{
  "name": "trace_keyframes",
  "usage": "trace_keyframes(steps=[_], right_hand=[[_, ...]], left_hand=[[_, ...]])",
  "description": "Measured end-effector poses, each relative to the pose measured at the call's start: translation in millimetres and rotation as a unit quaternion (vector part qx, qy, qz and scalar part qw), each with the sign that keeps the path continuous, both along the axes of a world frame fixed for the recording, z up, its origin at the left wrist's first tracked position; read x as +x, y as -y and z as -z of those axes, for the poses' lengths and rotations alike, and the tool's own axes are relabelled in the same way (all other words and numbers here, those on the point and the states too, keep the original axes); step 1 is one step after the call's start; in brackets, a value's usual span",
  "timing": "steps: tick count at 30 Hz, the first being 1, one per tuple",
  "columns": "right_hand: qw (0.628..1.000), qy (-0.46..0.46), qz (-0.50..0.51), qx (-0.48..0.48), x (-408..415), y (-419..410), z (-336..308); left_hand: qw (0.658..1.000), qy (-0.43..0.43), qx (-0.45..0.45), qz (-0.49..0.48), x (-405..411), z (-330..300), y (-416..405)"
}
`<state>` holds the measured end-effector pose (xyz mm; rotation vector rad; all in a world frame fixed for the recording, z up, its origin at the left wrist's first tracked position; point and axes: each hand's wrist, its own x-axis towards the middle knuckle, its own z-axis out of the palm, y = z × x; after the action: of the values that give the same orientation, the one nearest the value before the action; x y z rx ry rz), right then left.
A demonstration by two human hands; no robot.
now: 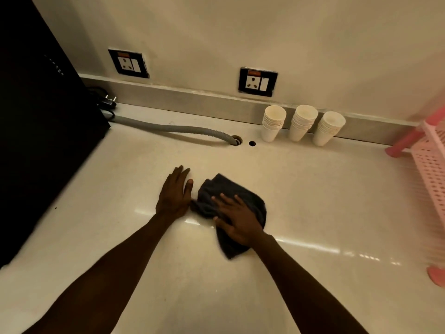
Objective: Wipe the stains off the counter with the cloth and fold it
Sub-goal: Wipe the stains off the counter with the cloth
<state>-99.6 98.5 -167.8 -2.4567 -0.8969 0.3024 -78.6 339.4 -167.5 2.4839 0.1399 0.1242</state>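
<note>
A dark grey cloth [222, 188] lies crumpled on the pale glossy counter [313, 201], near its middle. My right hand [237, 219] rests flat on top of the cloth with fingers spread, pressing it against the counter and covering its middle. My left hand [174, 194] lies flat on the bare counter just left of the cloth, fingers together, its thumb close to the cloth's left edge. I can make out no distinct stains on the counter in this light.
A black appliance [41, 131] fills the left side. A grey corrugated hose [180, 130] runs into a hole in the counter. Three stacks of white paper cups [302, 124] stand by the backsplash. A pink plastic rack [428, 165] is at the right edge.
</note>
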Motion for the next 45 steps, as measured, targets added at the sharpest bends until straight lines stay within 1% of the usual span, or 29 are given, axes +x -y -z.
trace_keyframes(steps=[4, 6, 7, 9, 11, 14, 15, 17, 19, 21, 24, 26, 28, 30, 31, 33, 34, 35, 36, 37, 38, 39, 40, 41, 42, 43, 44, 45], right_hand=[[0.999, 0.015, -0.028, -0.006, -59, 43, 4], [0.998, 0.048, -0.006, -0.029, -81, 76, 7], [0.997, 0.069, 0.020, -0.043, -91, 91, 7], [0.987, 0.097, 0.102, -0.076, -110, 110, 8], [0.966, 0.087, 0.218, -0.113, -127, 109, 11], [0.906, 0.054, 0.395, -0.145, -146, 80, 14], [0.890, 0.047, 0.429, -0.146, -148, 67, 13], [0.881, 0.044, 0.452, -0.133, -147, 37, 8], [0.895, 0.054, 0.429, -0.108, -140, 5, 3], [0.923, 0.048, 0.374, -0.075, -137, -29, 0], [0.966, 0.042, 0.255, -0.023, -147, -68, 3], [0.984, 0.044, 0.170, -0.004, -156, -73, 7], [0.994, 0.051, 0.098, -0.003, -163, -64, 10], [0.998, 0.029, 0.054, 0.016, -170, -54, 7], [0.998, 0.003, 0.052, 0.034, -175, -49, 4], [0.989, -0.076, 0.087, 0.095, -187, -44, -5], [0.974, -0.121, 0.128, 0.140, -191, -42, -10], [0.947, -0.178, 0.187, 0.191, -195, -40, -17], [0.900, -0.251, 0.255, 0.249, -195, -37, -26], [0.830, -0.321, 0.324, 0.322, -193, -31, -33], [0.736, -0.385, 0.367, 0.419, -190, -22, -38], [0.627, -0.438, 0.356, 0.537, -186, -10, -44], [0.525, -0.462, 0.319, 0.640, -181, 5, -52], [0.458, -0.445, 0.319, 0.700, -175, 24, -59], [0.440, -0.397, 0.363, 0.719, -165, 44, -64], [0.466, -0.328, 0.425, 0.703, -156, 64, -67], [0.517, -0.255, 0.482, 0.660, -148, 82, -70], [0.576, -0.187, 0.529, 0.594, -140, 97, -71]], left_hand=[[0.999, 0.013, -0.023, 0.026, -15, -6, 1], [0.999, 0.017, -0.024, 0.045, -26, -6, 1], [0.998, 0.020, -0.023, 0.052, -33, -6, 2], [0.997, 0.029, -0.013, 0.067, -47, -3, 1], [0.996, 0.041, -0.002, 0.073, -59, -1, 0], [0.997, 0.049, -0.005, 0.057, -74, 2, -3], [0.997, 0.048, -0.012, 0.051, -77, 2, -3], [0.998, 0.044, -0.034, 0.043, -81, 4, -5], [0.996, 0.042, -0.063, 0.038, -80, 3, -4], [0.994, 0.046, -0.089, 0.038, -79, 2, -2], [0.987, 0.066, -0.139, 0.037, -79, -2, -2], [0.980, 0.075, -0.183, 0.003, -78, -5, -5], [0.974, 0.070, -0.214, -0.036, -77, -8, -9], [0.973, 0.066, -0.216, -0.041, -77, -8, -9], [0.975, 0.069, -0.210, -0.035, -78, -8, -8], [0.978, 0.073, -0.192, -0.022, -79, -6, -5], [0.981, 0.070, -0.180, -0.018, -78, -5, -3], [0.984, 0.065, -0.164, -0.014, -78, -5, -2], [0.987, 0.059, -0.146, -0.009, -77, -4, -1], [0.990, 0.055, -0.130, -0.004, -77, -4, 1], [0.991, 0.054, -0.119, 0.002, -77, -4, 3], [0.992, 0.057, -0.112, 0.006, -76, -4, 5], [0.992, 0.059, -0.107, 0.010, -76, -5, 8], [0.993, 0.058, -0.099, 0.015, -75, -5, 11], [0.994, 0.053, -0.088, 0.023, -75, -4, 14], [0.995, 0.046, -0.079, 0.036, -75, -3, 17], [0.995, 0.038, -0.074, 0.048, -75, -1, 19], [0.995, 0.030, -0.071, 0.057, -75, 1, 22]])
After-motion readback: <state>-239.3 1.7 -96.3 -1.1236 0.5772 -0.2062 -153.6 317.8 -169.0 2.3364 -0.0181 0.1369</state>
